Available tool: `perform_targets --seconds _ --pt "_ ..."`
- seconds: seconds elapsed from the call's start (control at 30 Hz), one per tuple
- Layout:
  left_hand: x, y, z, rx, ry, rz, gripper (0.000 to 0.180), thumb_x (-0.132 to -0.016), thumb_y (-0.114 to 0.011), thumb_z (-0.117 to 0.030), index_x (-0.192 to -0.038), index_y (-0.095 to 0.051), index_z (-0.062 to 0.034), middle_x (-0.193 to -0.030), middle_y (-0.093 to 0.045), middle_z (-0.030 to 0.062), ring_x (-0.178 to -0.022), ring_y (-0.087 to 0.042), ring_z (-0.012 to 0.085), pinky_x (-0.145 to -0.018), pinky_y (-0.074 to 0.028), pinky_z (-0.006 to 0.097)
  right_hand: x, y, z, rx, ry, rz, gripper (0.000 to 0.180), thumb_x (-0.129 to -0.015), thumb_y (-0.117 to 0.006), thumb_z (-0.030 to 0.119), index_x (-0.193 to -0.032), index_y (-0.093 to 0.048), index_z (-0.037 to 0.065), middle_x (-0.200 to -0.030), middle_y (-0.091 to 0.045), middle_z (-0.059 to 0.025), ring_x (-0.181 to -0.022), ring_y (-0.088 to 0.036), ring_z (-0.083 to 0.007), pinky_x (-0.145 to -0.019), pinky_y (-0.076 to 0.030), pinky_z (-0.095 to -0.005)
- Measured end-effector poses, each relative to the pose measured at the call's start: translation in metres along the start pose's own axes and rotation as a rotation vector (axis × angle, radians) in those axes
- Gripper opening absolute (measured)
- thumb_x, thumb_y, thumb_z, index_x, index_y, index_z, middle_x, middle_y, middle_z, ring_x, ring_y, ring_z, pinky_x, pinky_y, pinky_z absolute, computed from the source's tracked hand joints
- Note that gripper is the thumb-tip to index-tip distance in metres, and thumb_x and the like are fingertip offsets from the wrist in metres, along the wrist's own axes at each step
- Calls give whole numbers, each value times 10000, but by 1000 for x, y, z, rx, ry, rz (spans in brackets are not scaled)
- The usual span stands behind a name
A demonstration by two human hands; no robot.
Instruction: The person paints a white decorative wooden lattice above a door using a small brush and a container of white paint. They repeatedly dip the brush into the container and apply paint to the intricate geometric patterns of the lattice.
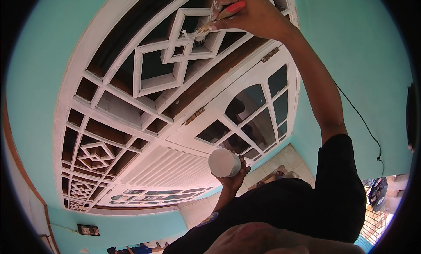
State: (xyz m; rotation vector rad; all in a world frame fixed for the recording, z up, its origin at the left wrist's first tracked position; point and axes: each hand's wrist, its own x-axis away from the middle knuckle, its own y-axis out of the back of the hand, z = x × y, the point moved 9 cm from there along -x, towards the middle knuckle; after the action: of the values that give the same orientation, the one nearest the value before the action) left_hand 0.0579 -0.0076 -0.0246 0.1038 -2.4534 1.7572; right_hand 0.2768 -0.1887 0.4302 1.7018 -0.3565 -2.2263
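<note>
My right hand (252,15) is raised at the top, its fingers closed round a paintbrush (236,7) with an orange-red handle. The brush's frayed whitish bristles (201,33) touch or nearly touch the white diamond-patterned lattice (180,72) above the doors. Lower down, in front of my body, my left hand (235,180) is wrapped round a round white container (224,162). Its round face shows pale grey-white; whether that is paint inside or a lid, I cannot tell.
White door panels with glass panes (252,111) hang on brown hinges (194,116) below the lattice. Turquoise walls (355,43) flank the frame. A thin black cable (362,118) runs down the right wall. A small dark box (88,230) is fixed at lower left, near another person (119,250).
</note>
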Motion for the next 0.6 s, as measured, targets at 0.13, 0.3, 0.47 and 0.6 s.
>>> perform_targets --seconds 0.13,0.3,0.47,0.6 --pt "-3 -7 3 5 29 -10 871 -725 -637 -708 -1316 -474 -89 -1147 -560 130 -1078 -578 298 -792 -474 416 -13 -13 -1 124 47 -149 192 -801 -789 161 -908 -691 36 -805 -701 -123 -726 -673 -272 -716 -524 -350" --pt "-7 -4 4 31 11 24 851 -731 -599 -723 -1314 -480 -115 -1162 -550 115 -1065 -559 298 -823 -461 464 -5 -3 10 -18 -27 -39 212 -769 -817 174 -856 -685 32 -788 -707 -102 -723 -679 -239 -731 -521 -333" --pt "-11 8 5 8 2 -101 812 -752 -564 -720 -1315 -479 -141 -1168 -542 91 -1063 -536 295 -837 -454 494 -3 8 11 84 19 -190 194 -790 -806 178 -841 -691 31 -770 -701 -76 -697 -658 -209 -706 -515 -319" --pt "-4 0 1 -80 -39 -161 814 -755 -541 -725 -1315 -477 -138 -1200 -526 67 -1104 -525 298 -842 -454 490 0 -3 15 33 44 -37 208 -787 -808 173 -854 -670 32 -748 -675 -96 -689 -642 -249 -685 -505 -338"
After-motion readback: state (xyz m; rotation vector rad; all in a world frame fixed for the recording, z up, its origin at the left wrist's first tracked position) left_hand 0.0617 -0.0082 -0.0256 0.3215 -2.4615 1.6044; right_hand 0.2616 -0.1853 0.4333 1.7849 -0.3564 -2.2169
